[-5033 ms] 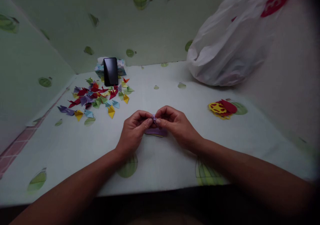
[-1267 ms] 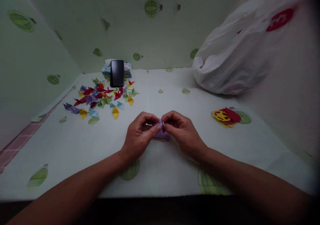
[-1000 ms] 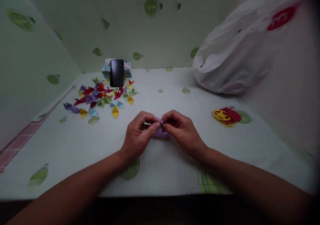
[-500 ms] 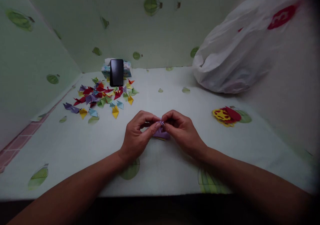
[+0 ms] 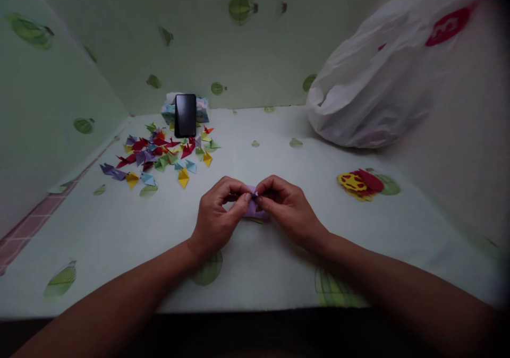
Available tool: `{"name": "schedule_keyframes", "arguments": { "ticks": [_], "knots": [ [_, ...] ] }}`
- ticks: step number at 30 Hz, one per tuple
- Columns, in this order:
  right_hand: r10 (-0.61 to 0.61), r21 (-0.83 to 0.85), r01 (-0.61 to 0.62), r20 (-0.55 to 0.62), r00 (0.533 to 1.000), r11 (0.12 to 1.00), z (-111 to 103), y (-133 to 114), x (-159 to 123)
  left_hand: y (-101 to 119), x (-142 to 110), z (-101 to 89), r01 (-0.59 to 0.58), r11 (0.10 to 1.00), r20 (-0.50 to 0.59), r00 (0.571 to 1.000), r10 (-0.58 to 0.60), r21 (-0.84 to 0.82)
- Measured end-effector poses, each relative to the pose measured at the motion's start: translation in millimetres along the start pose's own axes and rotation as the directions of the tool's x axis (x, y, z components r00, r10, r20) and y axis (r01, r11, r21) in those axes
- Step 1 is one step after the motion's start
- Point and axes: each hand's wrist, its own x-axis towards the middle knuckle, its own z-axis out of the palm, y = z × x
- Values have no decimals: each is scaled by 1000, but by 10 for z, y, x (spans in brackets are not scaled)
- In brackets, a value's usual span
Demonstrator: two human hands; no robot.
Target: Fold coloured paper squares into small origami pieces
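Between my fingertips is a small folded piece of purple paper, mostly covered by them. My left hand pinches its left side between thumb and forefinger. From the other side my right hand grips it the same way, the two sets of fingertips nearly meeting. Just under them lies a stack of purple paper squares, a yellow edge showing at its bottom. To the left is a heap of small folded paper cranes in red, purple, yellow, green, blue and orange.
A black phone leans on a tissue box behind the cranes. At the back right rests a large white plastic bag. Red and yellow cut-out paper shapes lie right of my hands. Patterned cloth covers the table.
My fingertips have shifted slightly on the small purple piece, and it shows less between them. More of the purple stack shows beneath. The cranes, phone and bag stay put.
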Motion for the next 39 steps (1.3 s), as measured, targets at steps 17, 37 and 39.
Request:
{"name": "schedule_keyframes", "arguments": {
  "ticks": [17,37,39],
  "knots": [
    [22,91,-26,40,999,996,24,-10,-16,-69,39,26,287,920,-14,953,-301,-269],
    [25,171,-29,25,999,985,-14,-2,-21,-118,43,31,280,918,29,958,-284,-280],
    [15,144,-18,21,1000,989,-29,-4,-21,-114,38,22,279,924,31,959,-281,-262]
  ]
}}
